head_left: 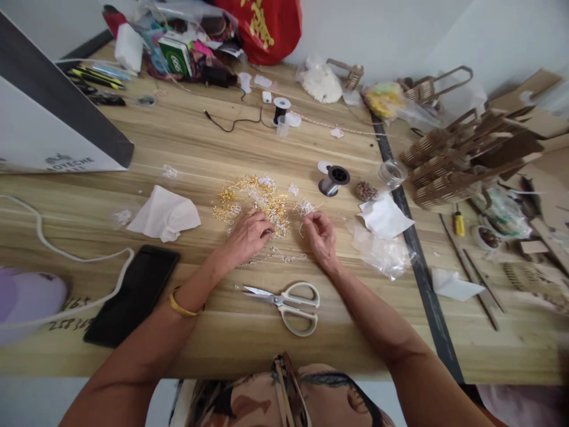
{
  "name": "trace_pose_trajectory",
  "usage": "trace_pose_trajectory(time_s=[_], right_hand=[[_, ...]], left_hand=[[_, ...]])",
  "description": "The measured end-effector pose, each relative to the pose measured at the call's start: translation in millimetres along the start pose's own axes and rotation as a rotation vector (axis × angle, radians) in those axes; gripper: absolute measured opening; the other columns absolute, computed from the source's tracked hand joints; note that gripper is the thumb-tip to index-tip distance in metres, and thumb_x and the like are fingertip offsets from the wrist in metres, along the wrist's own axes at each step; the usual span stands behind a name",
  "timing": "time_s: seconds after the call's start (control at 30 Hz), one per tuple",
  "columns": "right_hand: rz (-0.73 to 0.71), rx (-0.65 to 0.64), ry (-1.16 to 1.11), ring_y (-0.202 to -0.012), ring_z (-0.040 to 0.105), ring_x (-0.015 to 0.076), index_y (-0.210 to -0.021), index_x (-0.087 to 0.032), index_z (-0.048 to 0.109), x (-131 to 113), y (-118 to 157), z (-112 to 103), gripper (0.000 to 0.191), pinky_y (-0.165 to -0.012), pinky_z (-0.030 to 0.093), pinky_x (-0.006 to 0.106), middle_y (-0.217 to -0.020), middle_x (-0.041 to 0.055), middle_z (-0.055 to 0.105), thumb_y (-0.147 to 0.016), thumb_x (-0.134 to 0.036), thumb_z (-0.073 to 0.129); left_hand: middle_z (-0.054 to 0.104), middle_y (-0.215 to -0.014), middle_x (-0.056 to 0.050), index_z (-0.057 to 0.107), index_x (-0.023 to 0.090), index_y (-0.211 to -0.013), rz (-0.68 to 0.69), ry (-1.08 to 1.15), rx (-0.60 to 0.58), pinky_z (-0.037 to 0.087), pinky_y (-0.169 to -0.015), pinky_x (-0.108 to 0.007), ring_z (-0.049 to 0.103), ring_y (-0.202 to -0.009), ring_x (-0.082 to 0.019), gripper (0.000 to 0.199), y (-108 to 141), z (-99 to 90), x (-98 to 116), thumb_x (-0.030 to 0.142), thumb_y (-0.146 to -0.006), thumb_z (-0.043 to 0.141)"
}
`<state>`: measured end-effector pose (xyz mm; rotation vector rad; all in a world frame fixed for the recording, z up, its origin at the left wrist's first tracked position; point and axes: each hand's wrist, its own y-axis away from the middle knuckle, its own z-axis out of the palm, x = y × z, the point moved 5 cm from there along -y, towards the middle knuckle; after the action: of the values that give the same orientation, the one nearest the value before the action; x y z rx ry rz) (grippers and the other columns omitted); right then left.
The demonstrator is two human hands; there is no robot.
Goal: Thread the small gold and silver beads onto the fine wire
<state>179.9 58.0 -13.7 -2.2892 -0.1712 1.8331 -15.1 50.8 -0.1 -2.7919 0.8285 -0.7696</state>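
My left hand (251, 234) rests at the lower edge of a pile of gold and silver beads and findings (271, 204), its fingers curled down into the pieces; what they hold, if anything, is too small to tell. Just right of the pile, my right hand (320, 236) has thumb and fingertips pressed together at a small bundle of thin whitish strands (306, 207). A silver chain (280, 256) lies below the pile, between both hands. Nearer my body are scissors (284, 303) with cream handles, blades pointing left and slightly parted.
A dark wire spool (334, 179), a bead bag (366, 190) and a clear jar (392, 174) stand beyond my right hand. White paper (166, 213) and a black phone (133, 295) lie left. Plastic bags (384, 252) lie right; brown basket-like holders (448, 160) are farther right.
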Motion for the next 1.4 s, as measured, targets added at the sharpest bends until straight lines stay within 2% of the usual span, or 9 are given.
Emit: trace_pose_trajectory(time_s=[0.2,0.43,0.97,1.2,1.4], right_hand=[[-0.049,-0.020,0.022,-0.080,0.056,0.0166,-0.083,-0.020,0.058,-4.8,0.5,2.0,0.017,-0.072,0.045,0.030,-0.081,0.0022,0.059,-0.086,-0.036,0.058],[-0.039,-0.026,0.091,-0.079,0.056,0.0168,-0.083,-0.020,0.057,-6.9,1.6,2.0,0.019,-0.070,0.046,0.029,-0.080,0.0022,0.059,-0.087,-0.038,0.055],[0.058,0.001,-0.059,-0.063,0.050,0.0116,-0.083,-0.020,0.058,-0.3,0.7,1.4,0.019,-0.060,0.042,0.025,-0.072,-0.0015,0.055,-0.085,-0.039,0.060],[0.020,0.050,-0.039,-0.069,0.054,0.0129,-0.084,-0.019,0.057,-2.3,-1.8,-2.6,0.016,-0.066,0.045,0.026,-0.076,-0.0003,0.057,-0.085,-0.035,0.059],[-0.030,0.096,0.073,-0.074,0.056,0.0148,-0.086,-0.020,0.056,-2.0,-5.3,-10.8,0.017,-0.071,0.046,0.028,-0.079,0.0010,0.060,-0.086,-0.036,0.055]], left_hand=[[0.063,-0.083,-0.006,0.073,0.017,-0.083,0.002,0.018,-0.016,0.041,-0.088,-0.039,0.052,-0.089,-0.022,0.013,-0.5,0.2,-0.5,0.019,-0.085,0.060],[0.063,-0.081,-0.006,0.071,0.017,-0.079,0.011,0.036,0.002,0.042,-0.085,-0.038,0.051,-0.088,-0.022,0.013,-0.1,0.2,-0.5,0.017,-0.085,0.060],[0.063,-0.082,-0.006,0.071,0.017,-0.082,0.024,-0.001,0.026,0.042,-0.085,-0.038,0.051,-0.088,-0.022,0.012,0.2,1.3,1.1,0.022,-0.086,0.061],[0.063,-0.083,-0.006,0.071,0.016,-0.082,0.017,0.004,0.023,0.042,-0.087,-0.039,0.051,-0.090,-0.022,0.014,0.2,1.4,1.7,0.023,-0.087,0.060],[0.062,-0.083,-0.006,0.070,0.016,-0.083,0.019,0.035,0.030,0.043,-0.088,-0.040,0.052,-0.090,-0.022,0.015,0.4,2.0,2.5,0.020,-0.088,0.057]])
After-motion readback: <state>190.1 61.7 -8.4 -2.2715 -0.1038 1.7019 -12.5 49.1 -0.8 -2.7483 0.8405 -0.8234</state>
